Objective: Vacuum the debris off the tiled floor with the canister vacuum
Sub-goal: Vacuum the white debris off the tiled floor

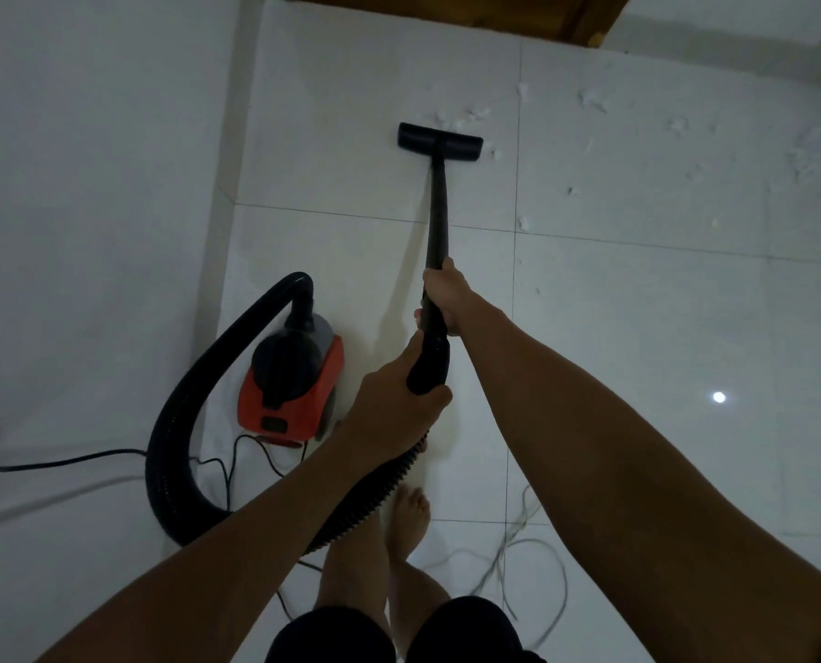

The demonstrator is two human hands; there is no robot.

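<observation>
You are in the middle of the sweeping step: your right hand [446,299] wraps the black wand [438,212] partway down, and your left hand [394,404] is curled round the grip where the ribbed hose [178,437] joins it. The floor head [440,142] sits flat on the tiled floor [638,327] far ahead of you, its far edge just touching the nearest white debris [466,118].

Most of the scraps seem not yet picked up. They lie scattered to the right of the head and beyond it, so the next move calls for pushing forward through the near clump, then swinging the head right across the tile seams.

The wall [88,184] runs close along the left, with little room to work on that side. The wooden door base [456,14] closes off the far end just past the debris. The right side is open floor.

The red canister [293,385] sits near left against the wall, its hose looping back to your left hand; reaching far right may drag on it. A loose cord [532,562] lies by your bare feet [410,519], so step with care.
</observation>
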